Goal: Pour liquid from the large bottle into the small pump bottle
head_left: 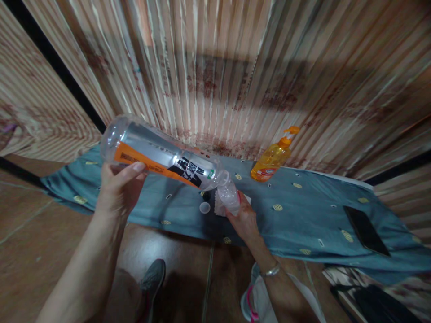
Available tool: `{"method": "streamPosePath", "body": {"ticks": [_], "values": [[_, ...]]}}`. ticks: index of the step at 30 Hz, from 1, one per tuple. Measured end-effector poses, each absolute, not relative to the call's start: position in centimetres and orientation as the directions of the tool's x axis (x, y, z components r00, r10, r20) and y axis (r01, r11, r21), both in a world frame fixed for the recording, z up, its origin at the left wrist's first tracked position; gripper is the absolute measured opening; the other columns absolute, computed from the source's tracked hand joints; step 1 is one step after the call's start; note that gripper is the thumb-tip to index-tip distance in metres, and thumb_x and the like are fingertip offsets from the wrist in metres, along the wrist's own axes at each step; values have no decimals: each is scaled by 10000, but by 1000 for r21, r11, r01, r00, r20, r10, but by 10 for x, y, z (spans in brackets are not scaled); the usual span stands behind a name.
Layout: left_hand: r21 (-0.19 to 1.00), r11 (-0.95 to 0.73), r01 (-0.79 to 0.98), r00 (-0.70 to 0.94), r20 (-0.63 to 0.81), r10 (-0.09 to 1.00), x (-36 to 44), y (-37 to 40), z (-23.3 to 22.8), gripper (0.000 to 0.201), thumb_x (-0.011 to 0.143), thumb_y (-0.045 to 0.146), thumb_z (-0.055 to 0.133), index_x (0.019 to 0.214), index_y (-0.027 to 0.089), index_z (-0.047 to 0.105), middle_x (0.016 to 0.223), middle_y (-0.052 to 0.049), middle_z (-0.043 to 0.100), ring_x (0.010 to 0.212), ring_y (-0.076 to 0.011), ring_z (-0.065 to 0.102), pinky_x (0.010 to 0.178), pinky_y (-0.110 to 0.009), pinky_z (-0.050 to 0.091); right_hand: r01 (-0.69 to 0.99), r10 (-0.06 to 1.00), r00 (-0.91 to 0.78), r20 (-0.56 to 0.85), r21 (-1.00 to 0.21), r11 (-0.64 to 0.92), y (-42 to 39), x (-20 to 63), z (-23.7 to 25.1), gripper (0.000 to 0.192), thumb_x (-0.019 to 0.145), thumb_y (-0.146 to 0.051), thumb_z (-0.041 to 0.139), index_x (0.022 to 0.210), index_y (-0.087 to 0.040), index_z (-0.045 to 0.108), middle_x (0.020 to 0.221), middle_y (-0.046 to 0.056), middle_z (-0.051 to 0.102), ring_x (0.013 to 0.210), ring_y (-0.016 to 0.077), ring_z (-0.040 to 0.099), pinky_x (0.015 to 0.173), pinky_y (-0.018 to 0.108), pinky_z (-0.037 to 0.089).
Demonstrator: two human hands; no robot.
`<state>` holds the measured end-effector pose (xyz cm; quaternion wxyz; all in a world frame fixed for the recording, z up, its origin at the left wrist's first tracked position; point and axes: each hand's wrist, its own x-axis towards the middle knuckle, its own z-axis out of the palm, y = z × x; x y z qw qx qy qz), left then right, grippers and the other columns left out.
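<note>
The large bottle (158, 154) is held at left of centre in the frame, tilted with its neck toward the lower right. Its base end is gripped by the left hand (117, 186), with the thumb laid along the label. The small bottle (229, 195), located just below centre, is grasped by the right hand (244, 220) and tilted, with its upper end presented to the large bottle's neck. The hands are set apart, each clamped on one bottle.

The step in hand is judged to be a pour from the large bottle into the small one; whether liquid is flowing cannot be told, as the joint between the necks is blurred. For the next move, both mouths should be aligned and the tilt should be controlled to avoid spillage.

The following are counted: two clear bottles in the hands; one orange pump bottle (269, 163), stood right of centre; one dark phone (366, 231), laid at lower right; one white disc (204, 207), one small dark piece (206, 196) and one paper sheet (220, 210), placed near the centre. All five loose items are carried by one cloth-covered surface (286, 226).
</note>
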<state>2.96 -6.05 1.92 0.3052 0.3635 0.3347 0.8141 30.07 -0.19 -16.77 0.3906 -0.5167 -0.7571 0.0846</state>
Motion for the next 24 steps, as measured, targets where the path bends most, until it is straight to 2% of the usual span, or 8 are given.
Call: {"method": "streamPosePath", "body": {"ticks": [4,9,12,16,24], "values": [[766,-591,-255,-546,390,742,29,-60,18,526,554,163,882,1050,242,726,883,-48,768,1010,-240,721,1026,-440,631,716,860,-165,482,-541,441,-2,301,-165,619,813,-329,596,1368,-82,474,1279,239,659,1141,357,676,945,558,592],[768,-592,-243,-550,394,737,31,-60,21,428,533,182,911,930,208,752,897,-56,769,962,-226,730,968,-393,658,726,876,-166,453,-545,420,-3,301,-164,650,795,-328,612,1374,-73,461,1286,247,654,1175,357,663,959,547,586],[769,-592,-241,-554,392,735,32,-59,23,391,509,190,928,861,210,758,908,-51,772,985,-232,726,974,-392,656,731,873,-160,461,-539,419,-3,301,-165,642,799,-337,612,1376,-98,464,1298,229,658,1171,345,670,960,534,590],[764,-601,-236,-557,400,728,34,-59,25,406,502,201,939,867,187,762,928,-67,774,1010,-237,721,997,-385,645,722,853,-166,495,-528,447,-3,300,-166,626,812,-335,601,1373,-92,467,1293,229,661,1161,338,675,954,520,596],[760,-607,-233,-541,417,730,34,-59,26,448,489,204,957,897,194,772,909,-41,770,797,-165,725,778,-255,676,734,862,-181,474,-518,439,-4,301,-165,636,803,-307,614,1378,-84,455,1300,228,653,1167,326,671,970,500,588]]}}
